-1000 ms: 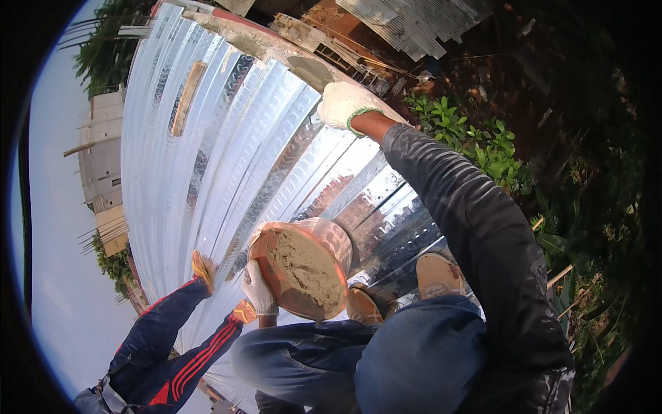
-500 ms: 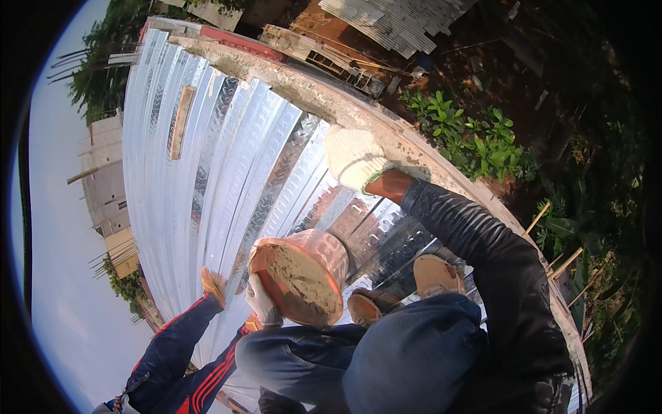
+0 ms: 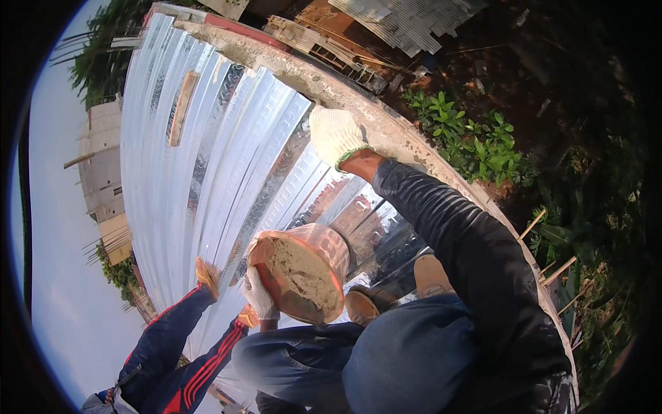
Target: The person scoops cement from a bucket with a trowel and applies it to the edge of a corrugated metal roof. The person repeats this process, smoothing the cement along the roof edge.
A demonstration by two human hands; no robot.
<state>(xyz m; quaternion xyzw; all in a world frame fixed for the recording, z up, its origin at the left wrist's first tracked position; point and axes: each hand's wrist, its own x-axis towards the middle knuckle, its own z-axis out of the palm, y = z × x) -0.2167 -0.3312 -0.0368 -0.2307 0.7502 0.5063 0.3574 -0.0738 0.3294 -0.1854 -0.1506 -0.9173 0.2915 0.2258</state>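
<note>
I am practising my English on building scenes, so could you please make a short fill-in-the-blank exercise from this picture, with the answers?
1. The bucket, with mortar in it, is held by the ____ hand.
2. The right hand wears a knitted glove with a ____ edge at the wrist.
3. The other person's dark trousers have ____ stripes.
4. To the right of the bucket, ____ tan shoes can be seen.

Missing words: left; green; red; two.
</note>
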